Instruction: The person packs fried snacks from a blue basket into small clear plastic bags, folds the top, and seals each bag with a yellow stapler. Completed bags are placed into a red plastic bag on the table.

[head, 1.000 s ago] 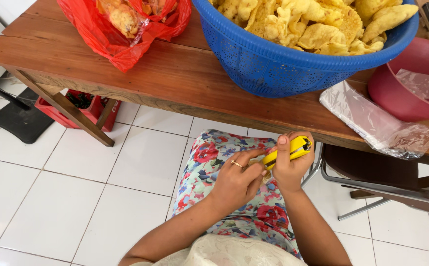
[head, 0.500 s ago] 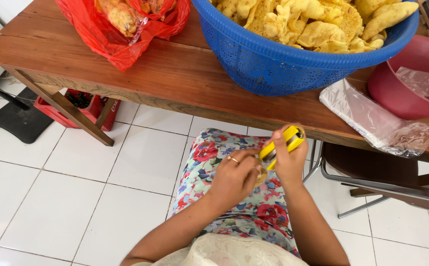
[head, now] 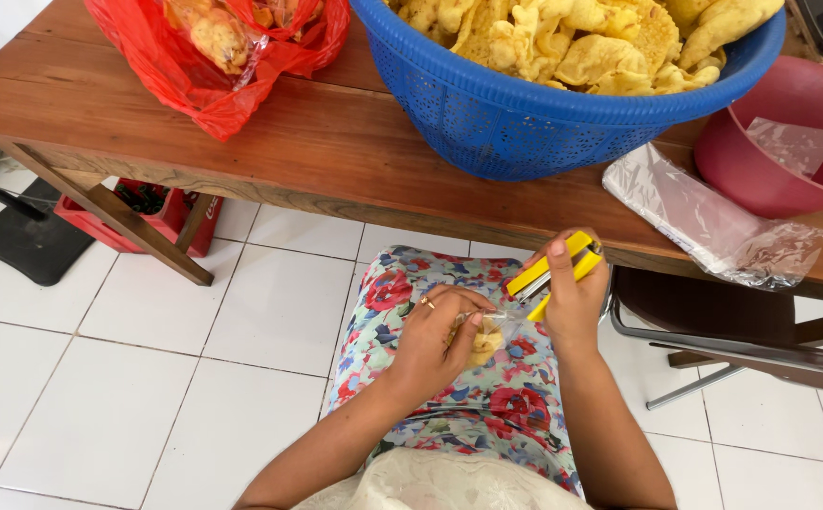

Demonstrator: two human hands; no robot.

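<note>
Below the front edge of the wooden worktop, over my flowered lap, both of my hands are at work; my left hand is curled with its fingers pinching a small clear plastic packet that holds something yellow, a ring showing on one finger; my right hand is wrapped tight around a yellow stapler, whose nose touches the top of the packet; the packet lies between the two hands, just under the worktop's edge and clear of it. On the worktop, directly beyond my hands, stands a big blue basket heaped with yellow crackers; right of the basket lie a stack of clear plastic bags and a pink bowl with a bit of plastic inside; left of the basket sits a red plastic bag with more fried snacks in it. Under the worktop's left end a red crate rests on the white tiled floor.
</note>
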